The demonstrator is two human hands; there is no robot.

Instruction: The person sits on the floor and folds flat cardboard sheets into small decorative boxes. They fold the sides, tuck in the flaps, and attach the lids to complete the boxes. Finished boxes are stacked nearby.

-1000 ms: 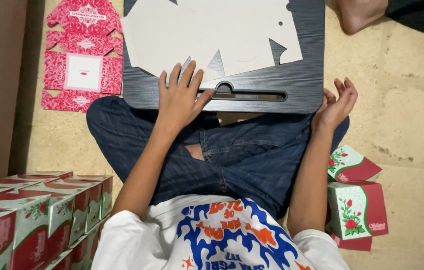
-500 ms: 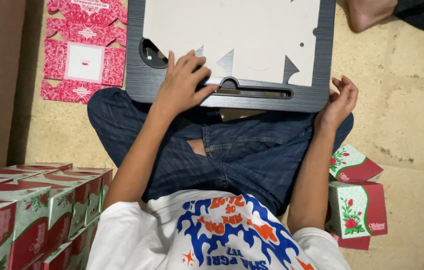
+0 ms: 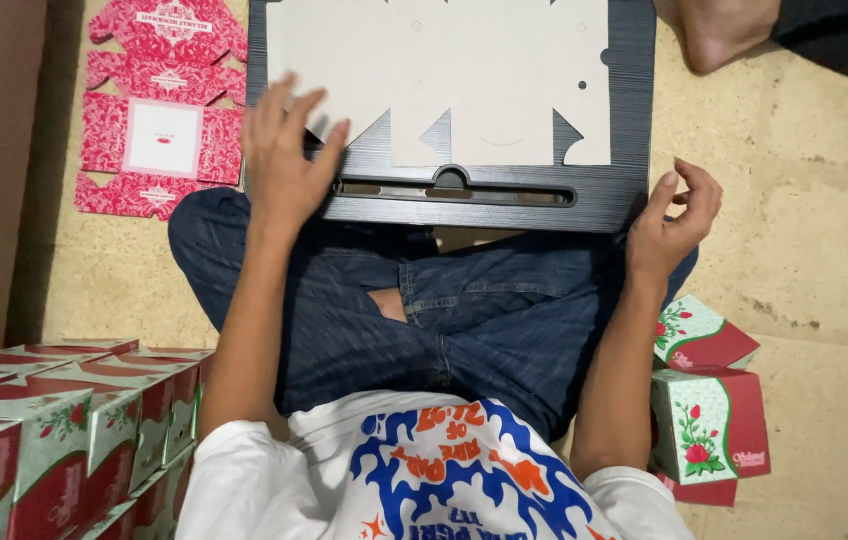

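Note:
I sit cross-legged in blue jeans with a dark lap desk (image 3: 624, 190) in front of my knees. A flat, white, die-cut cardboard blank (image 3: 464, 70) lies unfolded on the desk. My left hand (image 3: 284, 160) rests with fingers spread on the desk's near left corner, touching the left edge of the blank. My right hand (image 3: 679, 225) hangs at the desk's near right corner with fingers loosely curled, holding nothing.
Flat pink printed box blanks (image 3: 159, 110) lie on the floor at far left. Several folded red-and-green boxes (image 3: 44, 420) are stacked at my left, and two more boxes (image 3: 709, 400) sit by my right knee. Another person's bare foot (image 3: 719, 35) is at top right.
The cardboard blank has been squared up on the desk and the view has shifted. My left hand slid left to the desk's corner. My right hand stayed by the right corner.

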